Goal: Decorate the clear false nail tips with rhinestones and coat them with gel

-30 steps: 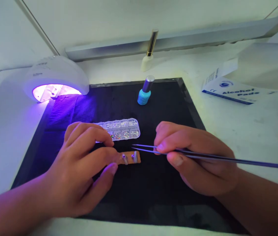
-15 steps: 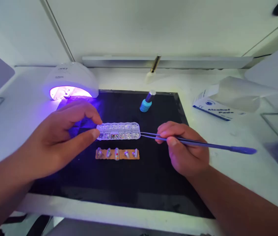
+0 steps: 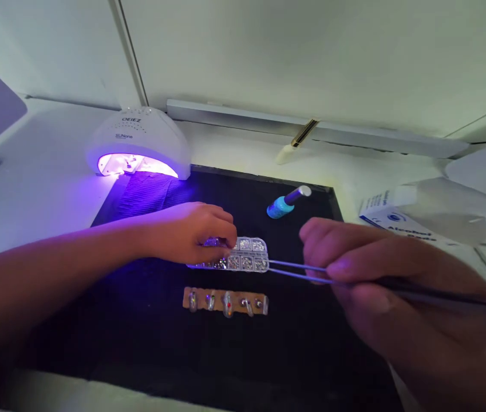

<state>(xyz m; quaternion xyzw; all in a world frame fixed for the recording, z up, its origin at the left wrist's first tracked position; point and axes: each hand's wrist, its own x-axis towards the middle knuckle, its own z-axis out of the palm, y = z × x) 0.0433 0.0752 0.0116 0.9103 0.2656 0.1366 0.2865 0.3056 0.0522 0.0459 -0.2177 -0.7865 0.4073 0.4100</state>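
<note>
My left hand (image 3: 191, 232) reaches over the clear compartment case (image 3: 247, 262), thumb and fingers closed at its middle lids and hiding its left part; what the fingertips hold, if anything, is hidden. Small rhinestones fill the case's compartments. My right hand (image 3: 380, 280) holds long metal tweezers (image 3: 298, 271), whose tips are slightly apart beside the case's right end. Nearer to me, a brown strip (image 3: 236, 298) carries several silvery decorated nail tips. Both case and strip lie on the black mat (image 3: 182, 349).
A lit white nail lamp (image 3: 139, 140) stands back left, over a ridged purple-lit cloth (image 3: 143, 194). A blue polish bottle (image 3: 281, 206) is behind the case. Farther back lies a gold-capped bottle (image 3: 298, 140). An alcohol pads box (image 3: 380, 212) is at right.
My left hand has moved right, from the case's left end to over its middle. My right hand now appears larger and closer to the camera, and the view has shifted.
</note>
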